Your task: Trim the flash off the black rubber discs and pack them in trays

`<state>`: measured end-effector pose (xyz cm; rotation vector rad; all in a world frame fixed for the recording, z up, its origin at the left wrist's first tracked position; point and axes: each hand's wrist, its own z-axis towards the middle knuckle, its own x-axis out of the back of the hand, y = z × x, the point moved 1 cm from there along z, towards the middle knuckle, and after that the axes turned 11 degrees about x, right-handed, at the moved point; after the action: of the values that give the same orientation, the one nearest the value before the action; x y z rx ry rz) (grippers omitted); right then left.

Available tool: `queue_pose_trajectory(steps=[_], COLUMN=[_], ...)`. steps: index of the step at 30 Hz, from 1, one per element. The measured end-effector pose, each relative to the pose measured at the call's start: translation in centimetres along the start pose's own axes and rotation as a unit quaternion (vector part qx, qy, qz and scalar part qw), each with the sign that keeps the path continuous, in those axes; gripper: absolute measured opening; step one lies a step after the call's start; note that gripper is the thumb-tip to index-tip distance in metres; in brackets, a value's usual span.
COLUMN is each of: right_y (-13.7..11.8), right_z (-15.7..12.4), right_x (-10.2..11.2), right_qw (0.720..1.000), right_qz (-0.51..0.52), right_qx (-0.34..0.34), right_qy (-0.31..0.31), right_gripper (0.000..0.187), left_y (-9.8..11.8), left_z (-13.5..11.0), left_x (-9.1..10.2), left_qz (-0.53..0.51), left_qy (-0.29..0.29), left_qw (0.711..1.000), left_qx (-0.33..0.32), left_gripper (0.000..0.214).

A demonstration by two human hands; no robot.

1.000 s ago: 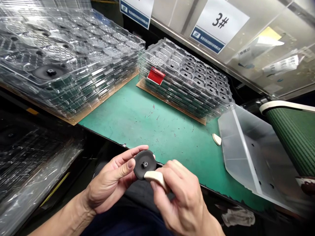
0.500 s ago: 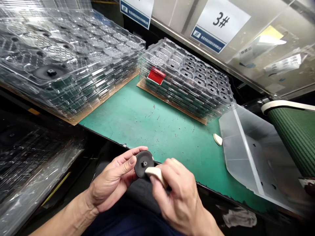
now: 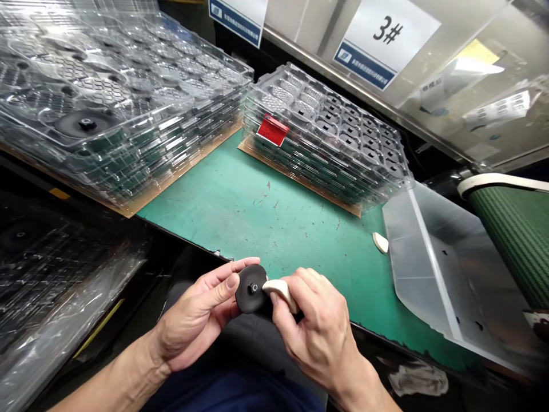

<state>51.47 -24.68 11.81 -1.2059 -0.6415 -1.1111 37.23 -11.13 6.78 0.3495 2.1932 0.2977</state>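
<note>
Between the thumb and fingers of my left hand [image 3: 206,312] is a round black disc [image 3: 245,297] with a small raised stub at its centre. The disc's flat face is turned up toward me. My right hand [image 3: 315,326] is closed around a cream-coloured, wedge-like block [image 3: 281,292]. The block's rounded tip is at the disc's right edge; I cannot tell whether the two touch. Both hands are just off the front edge of the green table [image 3: 257,217], above my lap.
Stacked clear plastic trays [image 3: 180,126] fill the left, a black disc [image 3: 86,123] in one corner. Another tray stack [image 3: 321,154] with a red tag [image 3: 273,130] stands behind. A second cream piece [image 3: 380,242] lies near a translucent bin [image 3: 420,274], beside a green conveyor belt [image 3: 510,240].
My right hand has moved slightly right and up with the cream block, so its tip has gone from the disc's face to its right edge. My left hand holds the disc almost still.
</note>
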Motion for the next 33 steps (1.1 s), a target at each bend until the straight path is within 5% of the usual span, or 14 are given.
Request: queue_pose_trajectory(steps=[14,19,25,27,33], right_y=[-0.3,-0.6,-1.0,-0.9,-1.6], right_z=[0.6,1.0,2.5,2.6,1.2], right_x=[0.6,1.1,2.3,2.3,0.4], right_qw=[0.994,0.986,0.966,0.974,0.994], right_qz=[0.007,0.033,0.058,0.061,0.106], right_qx=[0.086,0.110,0.187,0.180,-0.027], right_qy=[-0.072,-0.120,-0.167,-0.124,0.012], right_gripper=[0.012,0.012,0.022,0.020,0.027], left_y=[-0.9,-1.6,-2.3,-1.8,-0.1], left_z=[-0.1,0.0,0.0,0.0,0.5], left_x=[1.0,1.4,0.9,0.5,-0.2], left_qz=[0.061,0.004,-0.010,-0.041,-0.027], left_qy=[-0.029,-0.047,-0.089,-0.103,-0.019], left_qw=[0.995,0.993,0.983,0.985,0.997], left_qx=[0.068,0.109,0.162,0.132,-0.070], left_gripper=[0.039,0.027,0.041,0.041,0.056])
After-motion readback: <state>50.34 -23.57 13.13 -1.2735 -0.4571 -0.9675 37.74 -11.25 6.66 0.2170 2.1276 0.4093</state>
